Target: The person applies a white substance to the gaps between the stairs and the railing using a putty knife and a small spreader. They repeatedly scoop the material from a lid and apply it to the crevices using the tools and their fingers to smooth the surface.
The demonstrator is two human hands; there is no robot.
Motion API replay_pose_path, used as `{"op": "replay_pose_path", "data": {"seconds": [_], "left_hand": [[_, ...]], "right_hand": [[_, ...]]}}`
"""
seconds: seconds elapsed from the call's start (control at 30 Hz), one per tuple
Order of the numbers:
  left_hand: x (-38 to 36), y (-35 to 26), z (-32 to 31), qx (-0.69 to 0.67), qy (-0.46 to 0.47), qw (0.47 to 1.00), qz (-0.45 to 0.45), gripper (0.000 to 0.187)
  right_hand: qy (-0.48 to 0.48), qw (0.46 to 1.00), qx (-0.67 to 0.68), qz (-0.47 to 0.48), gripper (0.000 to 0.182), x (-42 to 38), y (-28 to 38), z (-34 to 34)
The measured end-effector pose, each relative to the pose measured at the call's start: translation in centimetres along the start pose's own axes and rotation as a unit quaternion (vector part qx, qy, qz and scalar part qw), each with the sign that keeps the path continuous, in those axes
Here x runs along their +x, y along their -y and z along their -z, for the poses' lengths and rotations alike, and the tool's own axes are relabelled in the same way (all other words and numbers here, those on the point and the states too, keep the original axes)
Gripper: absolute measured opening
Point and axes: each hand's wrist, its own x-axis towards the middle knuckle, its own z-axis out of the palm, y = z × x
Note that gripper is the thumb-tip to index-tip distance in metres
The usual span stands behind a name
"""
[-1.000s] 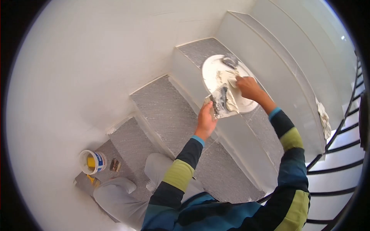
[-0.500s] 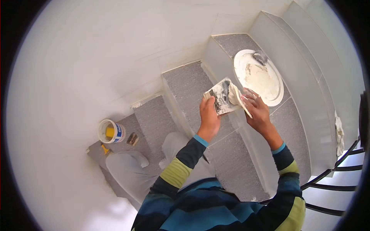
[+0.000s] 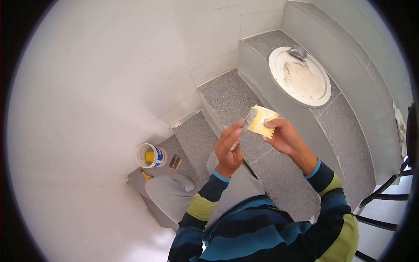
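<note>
My right hand point(image 3: 283, 133) grips a yellow notched spreader point(image 3: 262, 121) smeared with white paste. Close beside it, my left hand point(image 3: 229, 150) has its fingers bent round the handle side of a flat scraper point(image 3: 250, 117), whose greyish blade meets the spreader's left edge. A bit of white paste shows on the left fingers. Up the stairs, a round white lid point(image 3: 305, 81) carries smeared paste, with a dark grey lump point(image 3: 298, 53) at its upper rim.
Grey stone steps point(image 3: 227, 96) climb to the upper right beside a white wall point(image 3: 109, 78). Lower left are a white bucket point(image 3: 161, 156) with a yellow item inside, a brown block point(image 3: 175, 162) and a yellow-handled tool point(image 3: 145, 175). Black railings point(image 3: 384, 197) stand at the right.
My hands have turned the tools, so the yellow spreader's face now shows. My left hand has moved down and changed its hold. The view has shifted, moving the bucket rightward and down.
</note>
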Motion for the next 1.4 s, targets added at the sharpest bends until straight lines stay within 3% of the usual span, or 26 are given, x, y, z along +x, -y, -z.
{"op": "replay_pose_path", "data": {"seconds": [0.07,0.2,0.23,0.27,0.3,0.33,0.37,0.4,0.43,0.47,0.5,0.57,0.6,0.67,0.7,0.77,0.8,0.87,0.93,1.0,1.07,1.1,1.13,1.3,1.37,1.4], "left_hand": [[-0.1,0.7,1.1,0.087,0.119,0.973,-0.177,0.021],[-0.7,1.8,4.5,0.199,0.178,0.958,-0.100,0.020],[-0.9,1.8,4.8,0.204,0.167,0.958,0.116,0.022],[-1.1,1.8,4.9,0.197,0.149,0.912,0.327,0.023],[-1.3,2.1,4.5,0.193,0.147,0.912,0.329,0.023],[-1.3,2.5,4.0,-0.070,0.022,0.889,0.453,0.024],[-1.6,2.7,3.6,-0.325,-0.110,0.774,0.532,0.026],[-1.9,2.8,3.4,-0.332,-0.114,0.769,0.534,0.026],[-1.8,2.5,2.8,-0.381,-0.117,0.725,0.562,0.027],[-1.6,2.3,1.9,-0.431,-0.115,0.675,0.587,0.029],[-1.6,2.3,1.5,-0.445,-0.110,0.665,0.590,0.029],[-1.1,2.1,2.1,-0.458,-0.146,0.688,0.544,0.028],[-0.4,1.9,2.6,-0.471,-0.145,0.682,0.540,0.028],[1.3,0.3,4.4,-0.409,-0.121,0.779,0.460,0.030],[1.2,1.3,4.9,-0.414,-0.143,0.772,0.460,0.030],[1.0,3.6,6.2,-0.378,-0.090,0.759,0.522,0.028],[0.4,4.9,6.4,-0.369,-0.084,0.771,0.513,0.028],[-0.5,6.6,6.4,-0.356,-0.107,0.779,0.504,0.027],[-0.7,8.3,7.1,-0.360,-0.057,0.774,0.518,0.022],[-1.1,10.2,8.3,-0.350,-0.054,0.775,0.523,0.021],[-1.7,12.4,9.7,-0.343,-0.041,0.771,0.535,0.019],[-1.9,11.7,8.7,-0.281,-0.027,0.812,0.511,0.019],[-2.3,12.3,8.9,-0.230,-0.013,0.839,0.493,0.018],[-2.8,15.3,12.6,-0.265,-0.071,0.795,0.541,0.021],[-2.8,15.5,13.4,-0.276,-0.099,0.771,0.566,0.021],[-2.8,15.7,13.8,-0.288,-0.123,0.762,0.567,0.020]], "right_hand": [[0.106,0.994,-0.004,-0.010,0.029,0.5,0.2,0.3],[0.159,0.987,-0.012,-0.027,0.031,0.5,0.1,1.0],[0.132,0.989,-0.057,0.018,0.032,0.2,0.5,0.5],[0.106,0.987,-0.101,0.063,0.033,-0.1,0.8,0.1],[0.104,0.987,-0.105,0.061,0.033,-0.3,0.9,-0.1],[0.079,0.943,-0.293,0.138,0.032,-0.5,0.9,-0.4],[0.054,0.857,-0.470,0.204,0.032,-0.6,0.8,-0.6],[0.052,0.855,-0.477,0.198,0.032,0.0,0.1,-0.9],[0.105,0.730,-0.568,0.365,0.032,0.9,-0.9,-1.0],[0.153,0.564,-0.632,0.509,0.032,1.3,-1.2,-0.8],[0.147,0.556,-0.646,0.502,0.032,1.1,-1.0,-0.5],[0.063,0.411,-0.798,0.437,0.028,0.3,-0.5,0.3],[0.010,0.447,-0.781,0.437,0.025,1.5,-0.4,3.7],[-0.150,0.557,-0.732,0.362,0.018,0.6,2.1,7.3],[-0.249,0.616,-0.693,0.279,0.015,-0.6,4.0,7.0],[-0.262,0.785,-0.472,0.305,0.021,-1.4,7.9,8.7],[-0.256,0.813,-0.421,0.311,0.025,-1.3,9.1,8.6],[-0.324,0.796,-0.461,0.219,0.025,-1.0,11.9,12.3],[-0.426,0.611,-0.656,0.123,0.027,-0.7,13.5,13.8],[-0.306,0.082,-0.844,0.432,0.031,-0.8,15.0,17.6],[-0.380,0.372,-0.799,0.280,0.031,-0.8,14.9,14.8],[-0.368,0.381,-0.798,0.288,0.031,-1.0,15.7,15.7],[-0.368,0.351,-0.808,0.299,0.033,-0.5,15.5,15.3],[-0.360,0.224,-0.866,0.266,0.036,2.4,16.5,11.5],[-0.459,0.121,-0.877,0.074,0.017,3.0,18.4,11.4],[-0.455,0.113,-0.880,0.073,0.017,3.0,18.6,11.1]]}}
